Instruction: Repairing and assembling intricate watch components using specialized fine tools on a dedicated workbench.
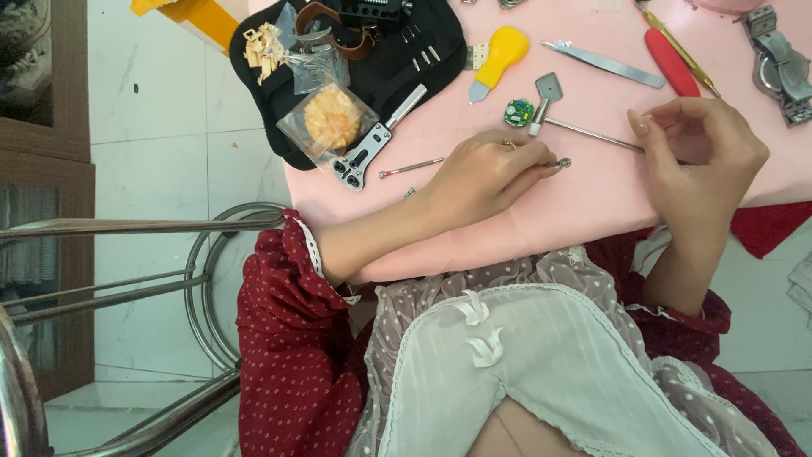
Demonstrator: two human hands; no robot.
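1. Surface: pink table [592, 203], seen from above. Its near edge runs just under both wrists; lap in red dotted sleeves and white lace below it.
2. Room: white marble floor to the left, steel chair frame [127, 254] low left, wood cabinet at far left edge.
3. Left hand [486, 173]: resting palm-down on the table, fingertips pinched together on a small metal part [564, 162] at their tips.
4. Right hand [698, 156]: fingers curled closed around a thin steel rod [592, 134], which points left toward the left hand's fingertips.
5. Just beyond the left hand: small green round movement [518, 112], a grey-headed small tool [545, 97], yellow-handled knife [499, 59].
6. Left of the left hand: thin pin [412, 167], case wrench [372, 144], black mat [406, 51] with bagged bits.
7. Beyond the right hand: tweezers [605, 63], red-handled tool [672, 63], steel watch [782, 72] at far right.
8. Open room: bare pink strip between the hands and along the near edge; far side is crowded. A red cloth hangs off the table's right corner.
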